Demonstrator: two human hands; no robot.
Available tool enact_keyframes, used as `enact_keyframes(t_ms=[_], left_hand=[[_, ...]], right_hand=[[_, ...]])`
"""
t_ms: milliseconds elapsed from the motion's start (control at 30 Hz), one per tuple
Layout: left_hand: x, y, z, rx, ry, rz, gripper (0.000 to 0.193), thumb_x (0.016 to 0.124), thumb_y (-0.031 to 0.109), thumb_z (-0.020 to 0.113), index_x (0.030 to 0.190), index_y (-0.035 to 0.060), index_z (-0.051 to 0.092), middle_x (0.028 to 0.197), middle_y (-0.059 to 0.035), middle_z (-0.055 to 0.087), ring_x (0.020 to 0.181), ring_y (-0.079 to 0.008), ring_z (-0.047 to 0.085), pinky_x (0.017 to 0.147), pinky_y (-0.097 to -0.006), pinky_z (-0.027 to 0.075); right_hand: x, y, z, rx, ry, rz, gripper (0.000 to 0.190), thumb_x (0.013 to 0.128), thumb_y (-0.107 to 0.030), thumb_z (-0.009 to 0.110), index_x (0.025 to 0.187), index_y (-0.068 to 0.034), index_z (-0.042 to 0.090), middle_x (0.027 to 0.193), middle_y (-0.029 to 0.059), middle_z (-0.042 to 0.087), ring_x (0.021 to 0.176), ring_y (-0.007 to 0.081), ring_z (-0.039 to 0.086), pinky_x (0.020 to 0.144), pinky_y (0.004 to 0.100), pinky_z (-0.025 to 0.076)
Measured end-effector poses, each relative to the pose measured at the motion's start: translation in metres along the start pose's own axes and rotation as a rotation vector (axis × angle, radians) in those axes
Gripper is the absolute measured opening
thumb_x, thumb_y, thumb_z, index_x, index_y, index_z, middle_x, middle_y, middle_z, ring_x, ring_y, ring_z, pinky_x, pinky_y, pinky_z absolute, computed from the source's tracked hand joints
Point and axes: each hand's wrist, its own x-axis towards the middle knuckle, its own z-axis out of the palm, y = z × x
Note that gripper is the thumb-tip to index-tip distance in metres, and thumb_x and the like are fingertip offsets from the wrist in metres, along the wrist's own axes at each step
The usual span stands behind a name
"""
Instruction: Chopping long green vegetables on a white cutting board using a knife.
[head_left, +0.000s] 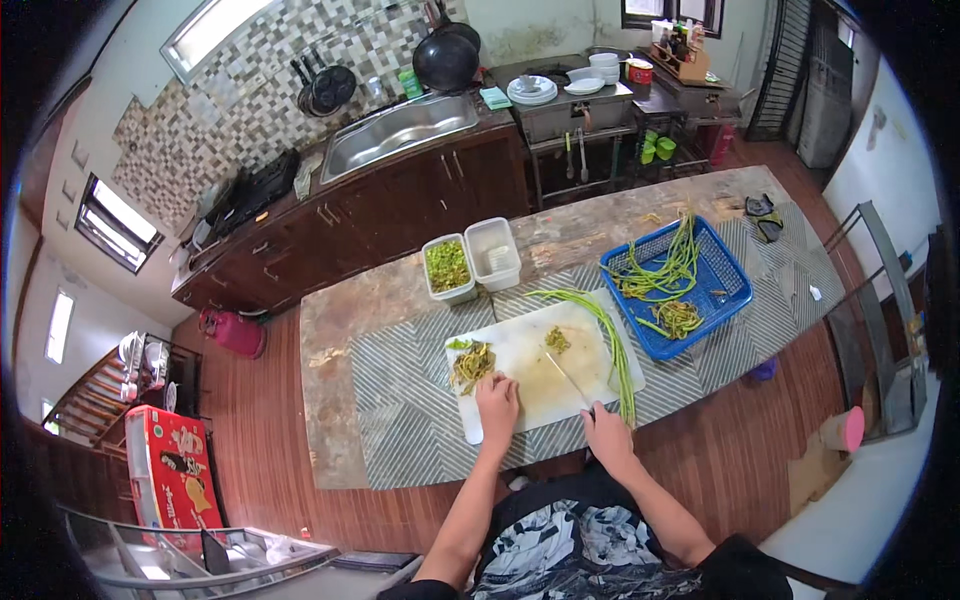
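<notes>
My right hand (609, 439) grips a knife (568, 377) by its dark handle, the blade slanting over a white cutting board (536, 401). Beside the blade tip lies a small heap of chopped green pieces (557, 340). At the board's left, my left hand (496, 396) rests with curled fingers at the lower edge of a pile of wilted green-brown trimmings (472, 365); whether it pinches anything is hidden. Long green beans (613, 341) lie in a bundle along the board's right side, their lower ends near my right hand.
A blue plastic basket (724, 296) holds more long beans and scraps, right of the board. Behind the board stand a plastic container (450, 298) of chopped greens and a second translucent container (501, 279). A dark object (763, 217) lies at the table's far right. A sink (401, 139) is beyond.
</notes>
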Motion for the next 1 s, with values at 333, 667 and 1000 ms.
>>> enact_keyframes(t_ms=[333, 667, 1000], left_hand=[[0.011, 0.016, 0.035, 0.354, -0.089, 0.103, 0.017, 0.093, 0.017, 0.062, 0.103, 0.0031, 0.062, 0.113, -0.0126, 0.062, 0.109, -0.0325, 0.056, 0.095, -0.0446, 0.042], [0.042, 0.045, 0.092, -0.115, 0.018, -0.065, 0.006, 0.09, 0.002, 0.065, 0.093, -0.0027, 0.067, 0.101, -0.0178, 0.062, 0.095, -0.0361, 0.059, 0.085, -0.0423, 0.049], [0.018, 0.072, 0.052, 0.132, 0.26, -0.25, 0.027, 0.093, 0.003, 0.06, 0.119, 0.0023, 0.064, 0.112, -0.0177, 0.064, 0.108, -0.0383, 0.06, 0.096, -0.0461, 0.048]], right_hand=[[-0.004, 0.026, -0.024, 0.106, 0.051, -0.013, 0.034, 0.102, -0.038, 0.056, 0.099, -0.004, 0.059, 0.07, 0.0272, 0.065, 0.069, 0.0494, 0.065, 0.061, 0.0584, 0.052], [0.012, 0.043, -0.044, 0.105, -0.078, -0.039, 0.035, 0.099, -0.038, 0.06, 0.102, -0.003, 0.064, 0.075, 0.029, 0.066, 0.074, 0.0513, 0.065, 0.066, 0.0581, 0.052], [0.039, 0.069, -0.063, 0.122, -0.116, -0.22, 0.033, 0.102, -0.034, 0.058, 0.101, -0.001, 0.059, 0.077, 0.0306, 0.066, 0.075, 0.0536, 0.063, 0.066, 0.0598, 0.049]])
